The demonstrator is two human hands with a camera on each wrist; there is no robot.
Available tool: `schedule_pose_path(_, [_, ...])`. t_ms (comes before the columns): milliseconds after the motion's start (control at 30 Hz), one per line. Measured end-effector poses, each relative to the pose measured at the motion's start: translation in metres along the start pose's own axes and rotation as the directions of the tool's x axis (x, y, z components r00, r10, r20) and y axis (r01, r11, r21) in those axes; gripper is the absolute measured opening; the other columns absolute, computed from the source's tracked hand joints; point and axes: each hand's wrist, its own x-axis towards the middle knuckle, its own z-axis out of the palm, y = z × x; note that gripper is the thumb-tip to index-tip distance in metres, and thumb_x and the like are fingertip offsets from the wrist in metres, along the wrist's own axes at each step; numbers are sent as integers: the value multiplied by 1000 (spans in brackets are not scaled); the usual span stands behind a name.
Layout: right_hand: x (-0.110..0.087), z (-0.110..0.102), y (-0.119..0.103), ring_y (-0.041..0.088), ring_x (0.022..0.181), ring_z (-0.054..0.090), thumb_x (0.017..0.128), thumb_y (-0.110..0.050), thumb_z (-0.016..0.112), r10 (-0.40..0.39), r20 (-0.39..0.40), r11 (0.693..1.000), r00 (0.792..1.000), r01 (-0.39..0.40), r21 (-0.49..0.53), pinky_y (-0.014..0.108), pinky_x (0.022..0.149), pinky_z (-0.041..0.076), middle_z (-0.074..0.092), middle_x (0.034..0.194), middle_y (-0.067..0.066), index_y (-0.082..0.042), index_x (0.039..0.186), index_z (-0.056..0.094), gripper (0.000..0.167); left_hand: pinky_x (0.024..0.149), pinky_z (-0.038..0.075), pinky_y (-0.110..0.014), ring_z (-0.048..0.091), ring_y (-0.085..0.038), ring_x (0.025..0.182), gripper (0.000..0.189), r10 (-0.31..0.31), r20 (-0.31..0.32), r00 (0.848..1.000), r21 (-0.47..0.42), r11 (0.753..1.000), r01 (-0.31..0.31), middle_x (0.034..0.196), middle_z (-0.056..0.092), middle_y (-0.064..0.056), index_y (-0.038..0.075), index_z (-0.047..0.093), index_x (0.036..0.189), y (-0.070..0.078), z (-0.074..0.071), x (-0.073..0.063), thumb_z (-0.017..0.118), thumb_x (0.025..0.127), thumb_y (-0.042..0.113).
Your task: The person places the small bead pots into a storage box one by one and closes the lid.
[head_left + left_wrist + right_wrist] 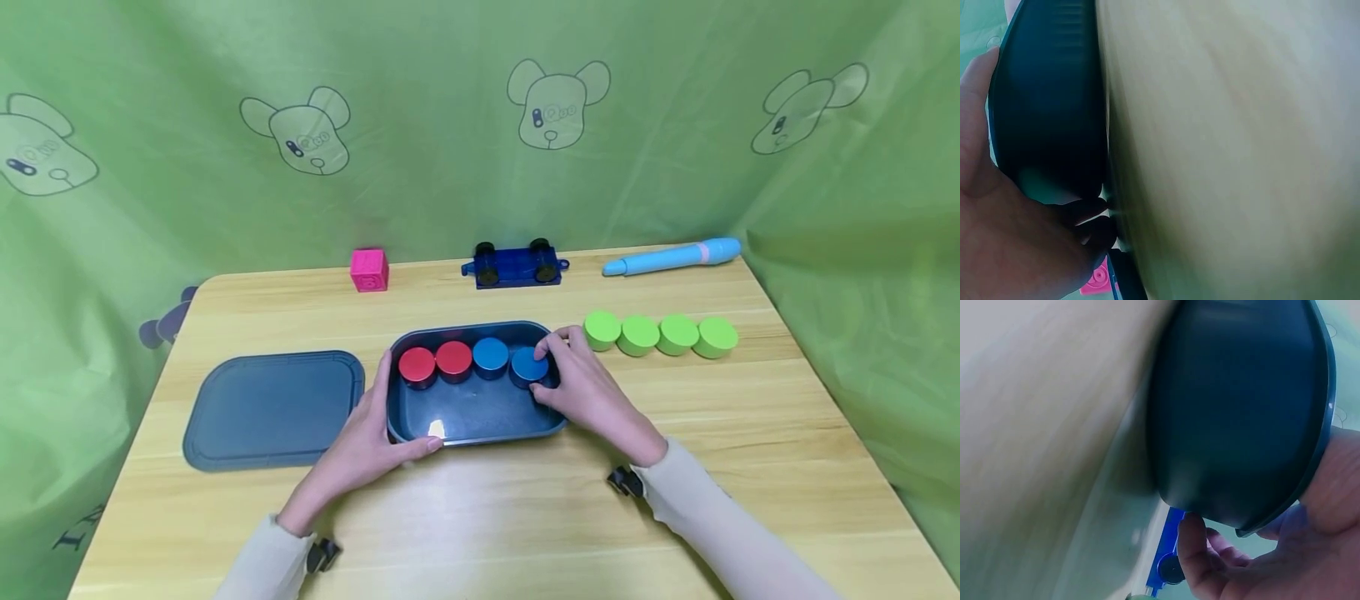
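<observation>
Head view: right grip (583,385) apparently pinched on the rightmost blue disc (527,366), left grip (366,443) clasping the tray (487,415); step judged placing, next calling for clean release.

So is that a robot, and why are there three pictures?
No robot, just a person! The widest picture is taken from the person's head, looking forward and down. The others are taken from each wrist, so they see the sides up close.

The left hand holds a dark tray. The right hand pinches a blue disc inside it, beside another blue disc and two red discs.

On the wooden table lie a flat dark panel, four green discs, a pink block, a wheeled toy and a pen-shaped thing.
</observation>
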Motion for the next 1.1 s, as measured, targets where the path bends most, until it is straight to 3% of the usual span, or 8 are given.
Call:
schedule_pose_path(200, [2,1,-1,40,105,60,91,-7,87,18,-17,1000,1000,-18,-6,50,80,54,45,142,23,-11,117,64,34,114,32,-79,20,-47,161,137,0,1,1000,-2,1000,0,179,17,-14,33,-9,176,0,0,0,90,85,61])
schedule_pose_path(600, [8,5,-3,38,108,59,94,-10,85,9,-73,999,997,-13,-51,53,90,54,52,136,22,-8,123,66,35,114,34,-79,20,-47,161,136,1,3,1000,-8,1000,-1,180,16,-13,33,-8,176,0,-1,0,89,85,61])
schedule_pose_path(1000, [1,2,-1,38,119,55,96,-18,85,1,-128,999,992,6,54,56,100,52,49,139,21,-3,131,62,45,114,33,-78,20,-46,161,137,1,2,1000,-9,1000,-1,180,17,-13,34,-9,176,0,-1,1,90,85,62])
schedule_pose_path(1100, [-1,0,1,35,109,56,97,-19,84,-3,-139,997,990,15,81,52,92,53,49,140,20,-4,134,61,46,115,32,-78,19,-46,161,138,-4,2,1000,-13,1000,4,180,17,-13,33,-9,176,0,0,1,90,84,62])
